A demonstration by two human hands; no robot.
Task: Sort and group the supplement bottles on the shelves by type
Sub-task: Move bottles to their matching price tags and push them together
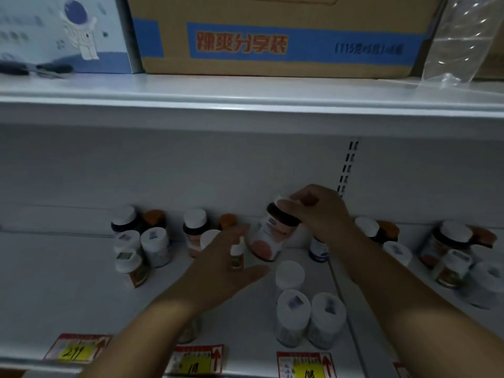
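A dark-glass supplement bottle with a white cap and a white label bearing a pink-orange print is held tilted above the white metal shelf; the right hand is curled over its cap, the fingers wrapped round the neck. The left hand is seen just left of it with fingers spread and relaxed, and a small white-capped dropper bottle with a green-brown label appears at those fingers; whether it is pinched cannot be told. Left of the hands a cluster of white-capped and orange-capped bottles is noted, and a second pink-labelled bottle stands partly hidden behind the left hand. Three white plastic bottles are grouped in front of the right forearm. A further mixed group stands at far right. Red-and-yellow price tags are fixed along the shelf edge. On the upper shelf a brown cardboard carton with a blue band and a pale blue astronaut-print box are recorded.
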